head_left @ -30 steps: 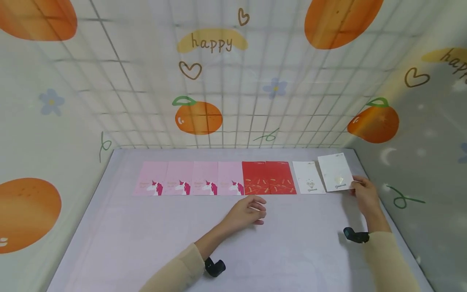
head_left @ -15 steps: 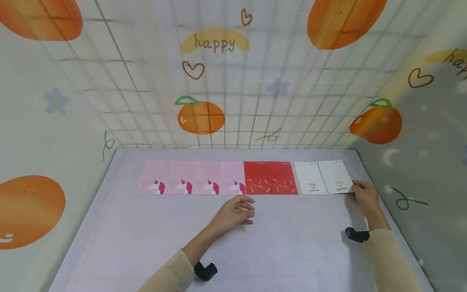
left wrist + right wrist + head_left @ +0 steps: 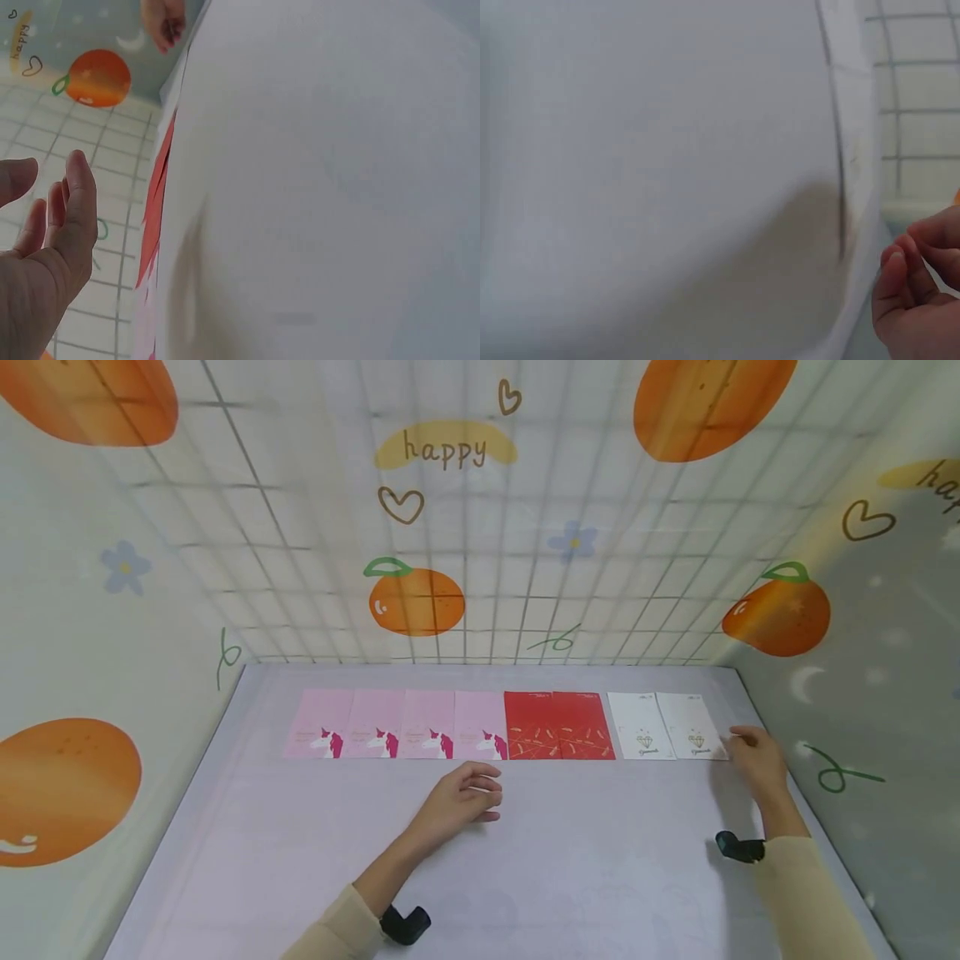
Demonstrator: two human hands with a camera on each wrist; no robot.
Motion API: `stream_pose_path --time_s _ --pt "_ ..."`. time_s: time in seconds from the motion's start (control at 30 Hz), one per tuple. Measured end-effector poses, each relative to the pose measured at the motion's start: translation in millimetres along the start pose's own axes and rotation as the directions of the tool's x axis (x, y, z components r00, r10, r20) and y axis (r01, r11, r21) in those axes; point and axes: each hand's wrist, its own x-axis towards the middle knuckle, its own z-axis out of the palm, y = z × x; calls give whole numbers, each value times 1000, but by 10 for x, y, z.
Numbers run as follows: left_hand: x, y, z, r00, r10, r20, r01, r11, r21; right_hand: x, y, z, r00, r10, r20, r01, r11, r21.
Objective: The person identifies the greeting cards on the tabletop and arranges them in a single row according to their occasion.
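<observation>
Cards lie in a row along the back of the table. Several pink cards (image 3: 428, 714) with a unicorn's head are on the left. Two red cards (image 3: 583, 725) with gold marks lie beside them, and two white cards (image 3: 686, 714) with a gold diamond end the row. My right hand (image 3: 761, 764) is at the lower right corner of the last white card, fingers loosely bent and nothing held. In the right wrist view its thumb and fingertips come close together. Just in front of the row hovers my left hand (image 3: 457, 793), fingers relaxed and holding nothing.
The white table (image 3: 570, 860) extends in front of the cards. Behind it hangs a curtain (image 3: 510, 543) printed with oranges and grid lines, and fabric walls (image 3: 885, 727) close in both sides. Each wrist wears a small black camera (image 3: 406, 926).
The rightmost white card, raised and tilted in my right hand a second ago, now lies flat beside the other white card. My right hand has let go; my left hand has drifted left.
</observation>
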Motion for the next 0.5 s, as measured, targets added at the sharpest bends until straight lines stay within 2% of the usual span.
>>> stream_pose_path --time_s 0.1,0.27,0.5 --pt "-34 32 -84 1000 9 -14 -9 1000 11 -52 -95 -23 997 -71 -16 71 997 12" --pt "-104 107 -220 999 20 -36 -19 999 43 -250 -320 10 989 -144 -20 145 988 48" --pt "-209 150 -378 996 27 -81 -21 997 74 -603 -602 195 974 -221 -55 224 972 68"
